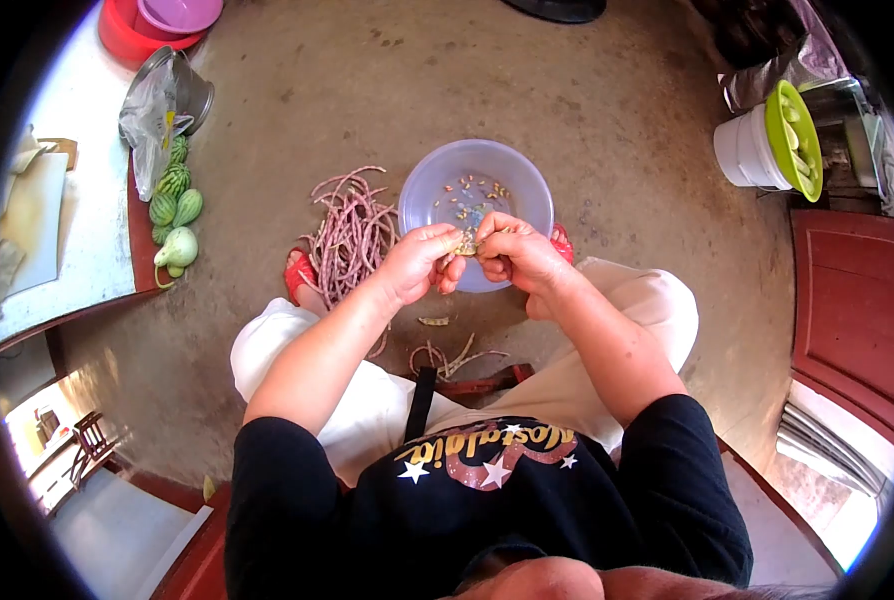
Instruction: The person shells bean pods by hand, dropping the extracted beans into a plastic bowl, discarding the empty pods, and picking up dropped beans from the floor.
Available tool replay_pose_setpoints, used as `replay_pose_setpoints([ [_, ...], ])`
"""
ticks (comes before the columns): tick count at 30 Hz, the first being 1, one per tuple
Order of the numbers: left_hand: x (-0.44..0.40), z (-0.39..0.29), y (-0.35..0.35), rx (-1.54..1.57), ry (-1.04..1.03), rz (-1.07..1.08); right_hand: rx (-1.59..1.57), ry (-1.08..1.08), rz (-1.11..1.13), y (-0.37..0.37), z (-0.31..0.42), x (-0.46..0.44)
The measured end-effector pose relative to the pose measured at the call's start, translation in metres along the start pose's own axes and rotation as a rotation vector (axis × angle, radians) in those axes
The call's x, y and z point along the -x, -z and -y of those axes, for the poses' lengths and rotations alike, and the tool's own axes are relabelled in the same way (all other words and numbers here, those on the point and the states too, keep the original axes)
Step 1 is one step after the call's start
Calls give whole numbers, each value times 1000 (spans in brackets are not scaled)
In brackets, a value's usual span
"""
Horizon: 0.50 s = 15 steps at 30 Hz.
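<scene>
My left hand (422,262) and my right hand (517,255) meet over the near part of a pale purple basin (427,180). Between their pinched fingertips is a short bean pod (467,243), held from both sides. Scattered beans (477,187) lie on the basin's bottom. To the left of the basin, a pile of long reddish-purple bean pods (352,225) rests on the floor beside a red sandal. A small pod piece (433,321) and a few thin pods or peels (452,360) lie on the floor below my hands.
At the left, a table (97,220) has a cutting board (32,225), small watermelons (174,180) and a pale gourd (176,247) along its side. A white bucket (742,152) with a green basin (810,120) stands at the right, near a red cabinet (852,300).
</scene>
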<state>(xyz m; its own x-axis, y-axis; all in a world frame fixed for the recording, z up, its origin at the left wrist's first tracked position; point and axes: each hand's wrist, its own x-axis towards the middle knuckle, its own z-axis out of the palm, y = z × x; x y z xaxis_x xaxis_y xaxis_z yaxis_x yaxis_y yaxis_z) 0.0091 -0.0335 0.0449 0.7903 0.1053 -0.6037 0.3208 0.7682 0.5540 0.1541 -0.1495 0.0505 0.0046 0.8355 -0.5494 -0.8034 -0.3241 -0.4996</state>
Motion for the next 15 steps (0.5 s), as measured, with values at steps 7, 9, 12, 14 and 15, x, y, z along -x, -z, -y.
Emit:
replay_pose_setpoints([
  [7,-2,5,-3,-389,-132,-299,214,40,-85,-5,-13,-2],
  [9,-6,10,0,-373,-177,-339,225,27,-81,-8,-13,-2],
  [12,-15,9,4,-379,-221,-391,286,67,-70,-16,-10,2],
  [14,-17,7,1,-354,-248,-381,281,100,-57,-18,-8,4],
  [15,-19,6,3,-354,-248,-381,282,101,-58,-19,-8,5],
])
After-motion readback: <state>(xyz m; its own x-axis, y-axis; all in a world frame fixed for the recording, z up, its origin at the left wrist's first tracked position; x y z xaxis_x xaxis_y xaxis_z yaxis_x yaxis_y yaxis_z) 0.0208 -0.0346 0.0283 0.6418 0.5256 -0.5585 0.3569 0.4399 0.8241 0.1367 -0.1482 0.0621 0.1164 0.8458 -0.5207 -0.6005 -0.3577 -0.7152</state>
